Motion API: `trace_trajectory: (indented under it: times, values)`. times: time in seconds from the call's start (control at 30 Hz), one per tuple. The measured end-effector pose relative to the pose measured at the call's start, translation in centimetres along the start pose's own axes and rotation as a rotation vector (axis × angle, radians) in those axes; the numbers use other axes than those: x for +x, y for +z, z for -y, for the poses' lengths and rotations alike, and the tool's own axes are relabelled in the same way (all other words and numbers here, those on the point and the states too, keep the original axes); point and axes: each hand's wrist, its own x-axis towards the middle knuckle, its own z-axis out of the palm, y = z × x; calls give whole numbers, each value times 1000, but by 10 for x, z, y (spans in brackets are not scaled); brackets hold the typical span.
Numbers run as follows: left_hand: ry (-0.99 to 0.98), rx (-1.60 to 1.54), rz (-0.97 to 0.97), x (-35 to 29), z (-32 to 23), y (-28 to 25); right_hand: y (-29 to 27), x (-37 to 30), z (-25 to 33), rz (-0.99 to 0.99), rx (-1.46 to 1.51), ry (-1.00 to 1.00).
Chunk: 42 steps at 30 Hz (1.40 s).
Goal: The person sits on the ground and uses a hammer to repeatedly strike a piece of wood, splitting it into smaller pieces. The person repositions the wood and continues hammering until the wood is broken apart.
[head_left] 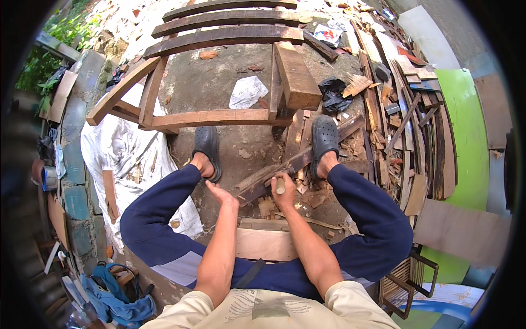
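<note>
My right hand is closed around a round wooden handle. Its end points up at me, and the tool's head is hidden from view. Beneath and beyond that hand, a dark wooden beam lies slantwise between my feet, its near end between my two hands. My left hand is open beside that end, palm turned up and fingers apart. Whether it touches the wood I cannot tell. Beyond my shoes stands a wooden chair frame with a slatted part.
Wood offcuts are heaped along the right, beside a green panel. A white cloth spreads on the left. A black plastic bag and a crumpled white sheet lie ahead. A blue bag sits at lower left.
</note>
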Motion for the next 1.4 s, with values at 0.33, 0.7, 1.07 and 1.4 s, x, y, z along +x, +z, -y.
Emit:
trace_trajectory:
  times: [0.33, 0.7, 1.07, 1.4]
  values:
    - [263, 129, 433, -96, 38, 70, -27, 18, -22, 104, 4, 14]
    - [407, 157, 619, -140, 69, 94, -36, 26, -43, 5, 5, 24]
    - [504, 295, 623, -139, 80, 119, -45, 57, -41, 88, 72, 49]
    - [588, 378, 762, -181, 83, 163, -61, 65, -84, 176, 482, 340]
